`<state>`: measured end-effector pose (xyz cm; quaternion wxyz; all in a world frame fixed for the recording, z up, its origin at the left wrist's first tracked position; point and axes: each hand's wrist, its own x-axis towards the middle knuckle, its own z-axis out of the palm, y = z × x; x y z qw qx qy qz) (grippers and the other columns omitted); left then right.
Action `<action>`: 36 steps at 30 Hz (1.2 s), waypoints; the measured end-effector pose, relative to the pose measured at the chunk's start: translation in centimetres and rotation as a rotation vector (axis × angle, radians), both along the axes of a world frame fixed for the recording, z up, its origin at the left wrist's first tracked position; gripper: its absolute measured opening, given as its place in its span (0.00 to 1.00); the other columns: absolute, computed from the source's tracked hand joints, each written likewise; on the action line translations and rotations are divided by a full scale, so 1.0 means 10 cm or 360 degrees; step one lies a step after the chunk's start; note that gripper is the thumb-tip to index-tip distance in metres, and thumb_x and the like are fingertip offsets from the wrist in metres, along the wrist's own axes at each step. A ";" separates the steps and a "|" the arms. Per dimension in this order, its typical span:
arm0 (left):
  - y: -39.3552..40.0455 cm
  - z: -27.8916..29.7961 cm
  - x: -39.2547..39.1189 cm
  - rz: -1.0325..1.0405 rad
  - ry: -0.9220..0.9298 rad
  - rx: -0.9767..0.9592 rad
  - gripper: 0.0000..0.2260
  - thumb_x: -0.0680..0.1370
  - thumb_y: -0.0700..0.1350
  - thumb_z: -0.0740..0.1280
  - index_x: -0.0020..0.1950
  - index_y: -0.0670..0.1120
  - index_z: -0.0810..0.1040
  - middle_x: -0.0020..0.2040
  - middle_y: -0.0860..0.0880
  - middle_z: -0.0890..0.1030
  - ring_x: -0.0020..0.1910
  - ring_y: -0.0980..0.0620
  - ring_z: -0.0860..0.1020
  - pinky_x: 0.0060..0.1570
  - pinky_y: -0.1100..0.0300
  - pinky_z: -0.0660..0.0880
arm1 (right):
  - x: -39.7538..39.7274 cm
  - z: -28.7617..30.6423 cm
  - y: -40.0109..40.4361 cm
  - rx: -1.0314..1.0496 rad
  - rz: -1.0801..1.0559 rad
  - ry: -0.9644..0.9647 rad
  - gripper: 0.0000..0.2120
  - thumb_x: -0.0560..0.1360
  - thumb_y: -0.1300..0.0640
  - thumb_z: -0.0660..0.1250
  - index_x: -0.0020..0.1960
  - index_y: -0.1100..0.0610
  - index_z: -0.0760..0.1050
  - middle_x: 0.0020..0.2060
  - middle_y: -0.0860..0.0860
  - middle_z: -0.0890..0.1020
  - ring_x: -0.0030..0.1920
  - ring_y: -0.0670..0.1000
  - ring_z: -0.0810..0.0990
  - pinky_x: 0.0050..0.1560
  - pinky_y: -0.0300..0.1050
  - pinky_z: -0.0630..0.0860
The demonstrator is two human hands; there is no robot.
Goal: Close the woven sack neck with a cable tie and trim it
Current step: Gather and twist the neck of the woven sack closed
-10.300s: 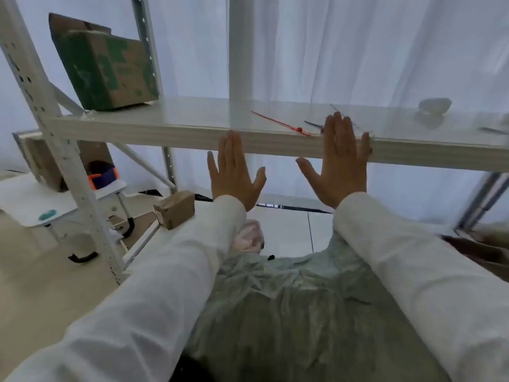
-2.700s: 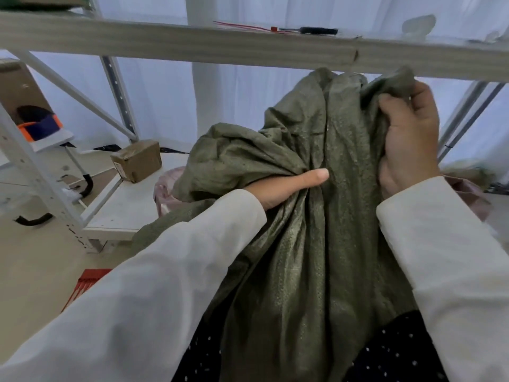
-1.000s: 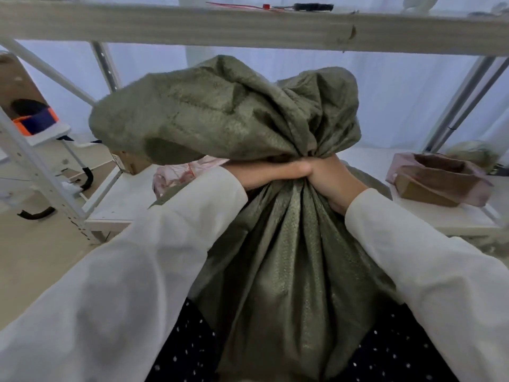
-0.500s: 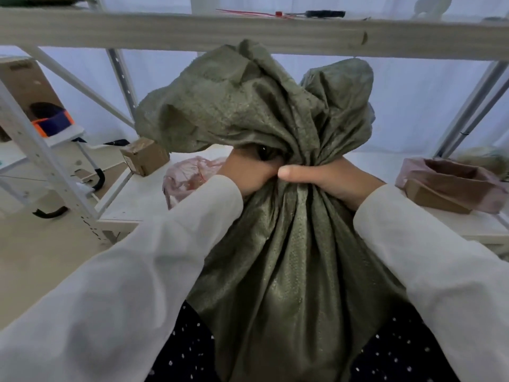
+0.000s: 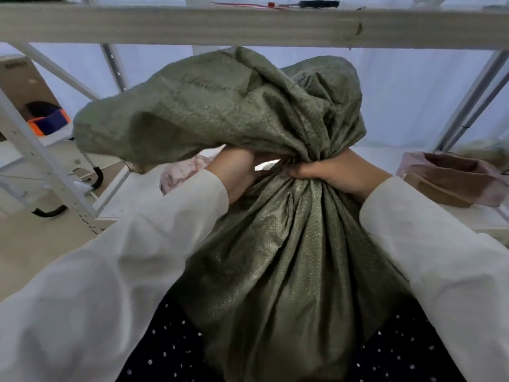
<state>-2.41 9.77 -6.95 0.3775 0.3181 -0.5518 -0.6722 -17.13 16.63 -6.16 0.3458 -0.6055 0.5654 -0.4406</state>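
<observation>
An olive-green woven sack stands between my arms, its neck bunched together at mid-frame. My right hand is clenched around the gathered neck from the right. My left hand sits just left of the neck, under the loose sack top, which flops over to the left; its fingers are hidden by the fabric. On the upper shelf lie a red cable tie and a black-handled cutter.
A white shelf beam crosses just above the sack. White uprights stand left and right. A pink-lined box sits on the lower shelf at right, a pink bag at left.
The loose sack top has drooped further left and lower. My left hand has slid slightly left from the neck, while my right hand keeps its grip around the gather.
</observation>
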 end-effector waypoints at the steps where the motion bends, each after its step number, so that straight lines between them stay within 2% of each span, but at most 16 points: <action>1: -0.04 0.03 0.00 0.0042 0.0054 0.0048 0.09 0.79 0.39 0.56 0.51 0.45 0.76 0.50 0.47 0.81 0.43 0.51 0.80 0.44 0.58 0.80 | 0.01 -0.01 -0.02 -0.0008 -0.0028 0.0002 0.18 0.66 0.60 0.74 0.51 0.45 0.76 0.52 0.44 0.81 0.55 0.42 0.78 0.62 0.44 0.72; 3: -0.14 0.01 0.02 0.0028 0.0062 0.0116 0.10 0.80 0.38 0.56 0.45 0.47 0.74 0.41 0.50 0.80 0.36 0.55 0.79 0.35 0.63 0.80 | 0.07 -0.01 -0.04 -0.0036 -0.0068 -0.0001 0.15 0.62 0.57 0.72 0.46 0.44 0.76 0.48 0.41 0.80 0.52 0.41 0.77 0.60 0.42 0.72; 5: -0.22 -0.09 0.03 0.0018 -0.0242 0.0029 0.04 0.77 0.43 0.63 0.48 0.46 0.76 0.45 0.50 0.82 0.44 0.52 0.81 0.44 0.60 0.80 | 0.10 -0.02 -0.04 -0.0065 -0.0110 0.0043 0.16 0.64 0.58 0.73 0.49 0.45 0.76 0.50 0.42 0.80 0.54 0.43 0.76 0.61 0.43 0.71; 7: -0.28 -0.23 0.05 0.0088 -0.0784 -0.0238 0.25 0.68 0.57 0.70 0.60 0.46 0.75 0.61 0.49 0.78 0.61 0.49 0.75 0.63 0.52 0.72 | 0.12 -0.03 -0.02 -0.0115 -0.0153 0.0136 0.19 0.69 0.60 0.73 0.58 0.49 0.74 0.55 0.44 0.77 0.59 0.45 0.74 0.65 0.43 0.67; 8: -0.29 -0.27 0.06 0.0110 -0.0906 -0.0345 0.32 0.66 0.61 0.70 0.65 0.48 0.72 0.66 0.51 0.73 0.66 0.51 0.70 0.68 0.52 0.66 | 0.13 -0.02 0.00 -0.0144 -0.0159 0.0154 0.21 0.71 0.59 0.72 0.61 0.49 0.72 0.57 0.43 0.75 0.60 0.44 0.72 0.65 0.40 0.65; 10: -0.26 -0.28 0.03 0.0060 -0.0937 -0.0524 0.35 0.67 0.65 0.67 0.69 0.51 0.67 0.70 0.53 0.67 0.69 0.52 0.65 0.72 0.52 0.60 | 0.14 -0.02 0.04 -0.0180 -0.0167 0.0102 0.22 0.71 0.57 0.71 0.61 0.45 0.68 0.56 0.40 0.73 0.60 0.41 0.70 0.63 0.37 0.63; 12: -0.23 -0.25 0.01 -0.0036 -0.1009 -0.0638 0.38 0.65 0.69 0.62 0.71 0.52 0.66 0.73 0.52 0.64 0.71 0.53 0.63 0.73 0.53 0.57 | 0.13 -0.01 0.05 -0.0174 -0.0192 0.0025 0.23 0.70 0.55 0.73 0.61 0.45 0.69 0.58 0.39 0.74 0.62 0.42 0.71 0.66 0.40 0.65; 14: -0.19 -0.23 -0.02 -0.0082 -0.1049 -0.0702 0.29 0.74 0.62 0.60 0.71 0.50 0.64 0.74 0.50 0.62 0.73 0.52 0.61 0.73 0.58 0.55 | 0.12 0.00 0.05 -0.0134 -0.0224 -0.0083 0.28 0.65 0.51 0.76 0.63 0.48 0.72 0.61 0.41 0.76 0.62 0.43 0.74 0.66 0.46 0.68; 16: -0.19 -0.23 -0.04 -0.0086 -0.1088 -0.0807 0.21 0.80 0.52 0.57 0.72 0.49 0.63 0.75 0.49 0.60 0.74 0.52 0.58 0.70 0.61 0.52 | 0.11 0.01 0.04 -0.0088 -0.0172 -0.0214 0.29 0.61 0.51 0.78 0.61 0.48 0.73 0.57 0.42 0.80 0.59 0.42 0.77 0.60 0.44 0.73; 20: -0.08 -0.18 -0.09 -0.0182 -0.1006 -0.0908 0.25 0.76 0.56 0.58 0.72 0.49 0.63 0.75 0.50 0.61 0.74 0.52 0.59 0.74 0.55 0.52 | 0.08 0.00 0.04 -0.0002 0.0076 -0.0413 0.21 0.63 0.58 0.76 0.54 0.47 0.76 0.47 0.39 0.84 0.51 0.40 0.81 0.46 0.33 0.77; 24: -0.07 -0.18 -0.16 -0.0189 -0.1179 -0.1021 0.20 0.81 0.49 0.54 0.73 0.48 0.61 0.76 0.49 0.59 0.74 0.50 0.57 0.74 0.57 0.51 | 0.08 -0.06 -0.02 0.0054 0.0104 -0.0350 0.23 0.65 0.56 0.74 0.59 0.49 0.75 0.55 0.43 0.82 0.57 0.43 0.80 0.55 0.38 0.76; 26: -0.04 -0.17 -0.19 -0.0196 -0.1104 -0.0997 0.19 0.81 0.47 0.54 0.73 0.48 0.62 0.75 0.49 0.60 0.74 0.50 0.59 0.70 0.63 0.51 | 0.04 -0.06 -0.05 0.0065 0.0026 -0.0249 0.28 0.63 0.52 0.77 0.61 0.49 0.74 0.57 0.43 0.81 0.57 0.43 0.79 0.60 0.43 0.74; 28: 0.01 -0.16 -0.21 -0.0219 -0.0974 -0.0815 0.18 0.81 0.44 0.55 0.72 0.45 0.64 0.73 0.47 0.64 0.72 0.50 0.61 0.63 0.69 0.53 | 0.00 -0.05 -0.10 0.0064 -0.0157 -0.0094 0.36 0.56 0.43 0.80 0.62 0.48 0.75 0.56 0.43 0.81 0.57 0.44 0.79 0.63 0.49 0.73; 31: 0.00 -0.30 -0.16 -0.0186 -0.0817 -0.0708 0.18 0.81 0.43 0.57 0.70 0.43 0.65 0.72 0.44 0.65 0.72 0.48 0.62 0.67 0.64 0.55 | 0.00 -0.09 -0.15 -0.0055 -0.0502 0.0104 0.43 0.50 0.35 0.78 0.62 0.46 0.73 0.56 0.44 0.81 0.57 0.47 0.79 0.61 0.52 0.74; 34: 0.10 -0.49 -0.04 -0.0161 -0.0728 -0.0730 0.21 0.82 0.40 0.53 0.74 0.39 0.54 0.75 0.42 0.56 0.74 0.46 0.56 0.67 0.64 0.50 | 0.09 -0.15 -0.16 -0.0103 -0.0566 0.0053 0.47 0.53 0.37 0.78 0.67 0.49 0.66 0.60 0.44 0.77 0.59 0.47 0.76 0.62 0.52 0.73; 36: 0.18 -0.55 -0.06 -0.0036 -0.0938 -0.0968 0.20 0.82 0.37 0.50 0.73 0.36 0.50 0.75 0.40 0.54 0.75 0.46 0.55 0.68 0.64 0.48 | 0.15 -0.18 -0.15 -0.0010 -0.0496 0.0038 0.47 0.58 0.42 0.78 0.69 0.53 0.60 0.61 0.45 0.74 0.60 0.46 0.74 0.61 0.47 0.72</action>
